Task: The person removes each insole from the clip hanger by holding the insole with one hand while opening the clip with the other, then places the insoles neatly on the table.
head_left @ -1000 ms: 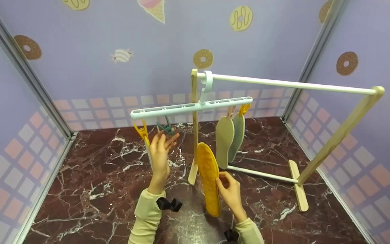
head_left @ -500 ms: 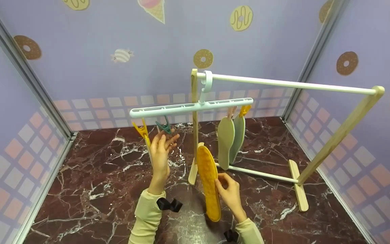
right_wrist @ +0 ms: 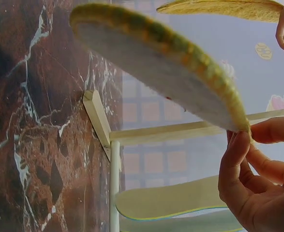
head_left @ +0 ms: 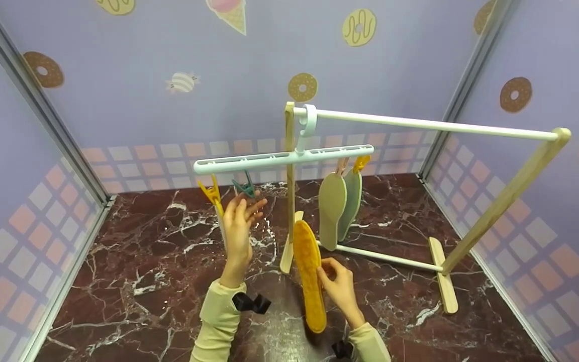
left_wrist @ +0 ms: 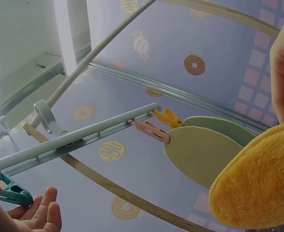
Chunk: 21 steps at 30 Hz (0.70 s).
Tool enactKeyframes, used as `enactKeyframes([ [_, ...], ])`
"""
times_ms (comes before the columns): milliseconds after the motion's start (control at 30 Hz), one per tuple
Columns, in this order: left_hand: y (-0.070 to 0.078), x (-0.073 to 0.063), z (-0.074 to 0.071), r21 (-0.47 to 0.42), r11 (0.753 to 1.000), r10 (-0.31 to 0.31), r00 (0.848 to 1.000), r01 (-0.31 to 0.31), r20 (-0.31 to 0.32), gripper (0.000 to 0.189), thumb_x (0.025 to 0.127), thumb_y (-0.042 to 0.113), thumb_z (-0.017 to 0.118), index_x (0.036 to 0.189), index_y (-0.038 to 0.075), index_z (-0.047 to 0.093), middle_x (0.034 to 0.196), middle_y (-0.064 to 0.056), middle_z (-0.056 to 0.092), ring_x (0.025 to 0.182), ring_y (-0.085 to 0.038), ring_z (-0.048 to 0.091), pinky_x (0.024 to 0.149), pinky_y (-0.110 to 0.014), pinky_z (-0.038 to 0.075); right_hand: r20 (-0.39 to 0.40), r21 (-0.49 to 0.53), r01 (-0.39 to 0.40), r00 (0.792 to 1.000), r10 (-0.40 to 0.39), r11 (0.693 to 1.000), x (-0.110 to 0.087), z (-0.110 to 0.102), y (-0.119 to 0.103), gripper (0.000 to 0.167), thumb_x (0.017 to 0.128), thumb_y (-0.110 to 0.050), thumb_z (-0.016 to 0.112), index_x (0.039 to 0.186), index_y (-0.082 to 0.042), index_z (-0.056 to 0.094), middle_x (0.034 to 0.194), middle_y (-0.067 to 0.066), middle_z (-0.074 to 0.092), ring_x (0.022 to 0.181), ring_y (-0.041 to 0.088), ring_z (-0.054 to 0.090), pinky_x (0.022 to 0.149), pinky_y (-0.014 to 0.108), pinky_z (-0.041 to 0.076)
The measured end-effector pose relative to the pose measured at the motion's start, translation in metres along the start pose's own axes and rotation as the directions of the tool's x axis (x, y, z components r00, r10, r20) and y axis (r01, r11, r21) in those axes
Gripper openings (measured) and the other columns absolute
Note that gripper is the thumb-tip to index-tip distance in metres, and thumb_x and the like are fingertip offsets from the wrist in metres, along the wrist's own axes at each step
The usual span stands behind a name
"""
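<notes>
My right hand (head_left: 339, 284) pinches the long edge of a fuzzy yellow insole (head_left: 308, 271) between thumb and fingers; it stands nearly upright over the table, and its pale underside shows in the right wrist view. My left hand (head_left: 237, 226) is raised with loosely extended fingers, fingertips right at a green clip (head_left: 245, 187) under the white hanger (head_left: 249, 164). Beside it, a yellow clip (head_left: 211, 193) carries a second yellow insole (right_wrist: 224, 7), mostly hidden behind the left hand in the head view.
On the hanger's right half, a pink clip (left_wrist: 153, 132) and another yellow clip (left_wrist: 168, 117) hold two pale green insoles (head_left: 332, 211). The hanger hooks onto the rail (head_left: 430, 122) of a wooden rack. Patterned walls surround the dark marbled table (head_left: 169, 301).
The yellow insole in my right hand has dropped slightly, along with that hand. The hanger and its green insoles sway a little. My left hand stays at the green clip.
</notes>
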State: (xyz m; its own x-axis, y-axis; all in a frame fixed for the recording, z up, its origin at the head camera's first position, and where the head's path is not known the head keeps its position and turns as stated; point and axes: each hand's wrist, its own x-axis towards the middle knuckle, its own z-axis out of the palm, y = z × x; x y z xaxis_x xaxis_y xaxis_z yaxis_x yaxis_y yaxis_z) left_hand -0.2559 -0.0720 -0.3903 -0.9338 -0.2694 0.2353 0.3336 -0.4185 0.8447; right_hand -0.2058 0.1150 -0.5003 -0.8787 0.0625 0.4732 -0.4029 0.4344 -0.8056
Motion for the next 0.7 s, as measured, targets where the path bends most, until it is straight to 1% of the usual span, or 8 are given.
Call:
enactKeyframes([
  [67, 0.001, 0.0, 0.0, 0.003, 1.0, 0.0, 1.0, 0.0, 0.0, 0.028, 0.095, 0.005, 0.031, 0.116, -0.007, 0.046, 0.107, -0.016, 0.063, 0.085, -0.017, 0.066, 0.07, -0.025, 0.05, 0.012, 0.0, -0.016, 1.0, 0.016, 1.0, -0.001, 0.002, 0.0, 0.007, 0.076, 0.009, 0.059, 0.082, 0.009, 0.062, 0.071, 0.019, 0.064, 0.055, 0.01, 0.052, 0.048, 0.014, 0.041],
  [100, 0.001, 0.0, 0.0, 0.0, 1.0, 0.0, 1.0, 0.0, 0.002, 0.028, 0.095, 0.006, 0.031, 0.116, -0.006, 0.046, 0.104, -0.013, 0.064, 0.085, -0.016, 0.066, 0.07, -0.025, 0.05, 0.019, 0.0, -0.014, 1.0, 0.014, 1.0, -0.001, 0.003, 0.0, 0.007, 0.076, 0.009, 0.059, 0.082, 0.009, 0.062, 0.071, 0.019, 0.064, 0.055, 0.01, 0.052, 0.048, 0.013, 0.041],
  [200, 0.001, -0.001, -0.001, -0.007, 1.0, 0.0, 1.0, 0.0, 0.004, 0.027, 0.095, 0.006, 0.031, 0.115, -0.006, 0.046, 0.099, -0.004, 0.066, 0.085, -0.017, 0.066, 0.069, -0.024, 0.049, 0.045, -0.008, -0.016, 0.999, 0.016, 1.0, -0.003, 0.011, 0.016, 0.006, 0.078, 0.004, 0.06, 0.083, 0.005, 0.063, 0.071, 0.016, 0.065, 0.056, 0.006, 0.053, 0.048, 0.013, 0.042],
  [333, 0.001, -0.001, -0.001, -0.009, 1.0, 0.0, 1.0, 0.0, 0.012, 0.028, 0.095, 0.007, 0.032, 0.116, -0.005, 0.046, 0.1, -0.003, 0.066, 0.085, -0.017, 0.066, 0.07, -0.025, 0.049, 0.078, -0.018, -0.029, 0.996, 0.03, 0.999, -0.005, 0.021, 0.036, 0.006, 0.079, -0.002, 0.061, 0.083, -0.001, 0.064, 0.071, 0.01, 0.066, 0.057, 0.001, 0.053, 0.048, 0.017, 0.045],
  [400, 0.001, -0.002, -0.002, -0.003, 1.0, 0.002, 1.0, -0.002, 0.018, 0.029, 0.095, 0.007, 0.032, 0.117, -0.006, 0.046, 0.101, -0.003, 0.066, 0.086, -0.017, 0.065, 0.071, -0.026, 0.049, 0.089, -0.019, -0.03, 0.996, 0.032, 0.999, -0.006, 0.024, 0.036, 0.005, 0.079, -0.002, 0.06, 0.083, 0.0, 0.064, 0.07, 0.011, 0.066, 0.057, 0.001, 0.053, 0.048, 0.017, 0.045],
  [467, 0.001, -0.002, -0.002, 0.007, 1.0, 0.002, 1.0, -0.003, 0.023, 0.03, 0.095, 0.007, 0.032, 0.119, -0.006, 0.046, 0.098, 0.002, 0.066, 0.087, -0.017, 0.065, 0.072, -0.026, 0.049, 0.096, -0.013, -0.034, 0.995, 0.035, 0.999, -0.006, 0.027, 0.036, 0.005, 0.079, -0.001, 0.06, 0.082, 0.001, 0.063, 0.07, 0.011, 0.066, 0.056, 0.002, 0.054, 0.047, 0.015, 0.045],
  [600, 0.002, -0.004, -0.003, 0.017, 1.0, 0.001, 1.0, -0.001, 0.025, 0.032, 0.095, 0.005, 0.032, 0.122, -0.007, 0.044, 0.099, 0.002, 0.066, 0.086, -0.017, 0.065, 0.073, -0.027, 0.05, 0.114, -0.005, -0.027, 0.993, 0.028, 1.0, -0.006, 0.033, 0.038, 0.005, 0.079, -0.001, 0.06, 0.081, 0.003, 0.062, 0.068, 0.013, 0.065, 0.055, 0.004, 0.056, 0.043, 0.01, 0.043],
  [700, 0.003, -0.004, -0.003, 0.017, 1.0, 0.003, 1.0, -0.003, 0.026, 0.033, 0.094, 0.004, 0.032, 0.123, -0.007, 0.042, 0.099, 0.002, 0.066, 0.086, -0.017, 0.065, 0.072, -0.026, 0.05, 0.125, -0.009, -0.021, 0.992, 0.022, 1.0, -0.005, 0.037, 0.04, 0.005, 0.079, 0.0, 0.06, 0.081, 0.004, 0.061, 0.067, 0.014, 0.065, 0.056, 0.006, 0.057, 0.046, 0.009, 0.042],
])
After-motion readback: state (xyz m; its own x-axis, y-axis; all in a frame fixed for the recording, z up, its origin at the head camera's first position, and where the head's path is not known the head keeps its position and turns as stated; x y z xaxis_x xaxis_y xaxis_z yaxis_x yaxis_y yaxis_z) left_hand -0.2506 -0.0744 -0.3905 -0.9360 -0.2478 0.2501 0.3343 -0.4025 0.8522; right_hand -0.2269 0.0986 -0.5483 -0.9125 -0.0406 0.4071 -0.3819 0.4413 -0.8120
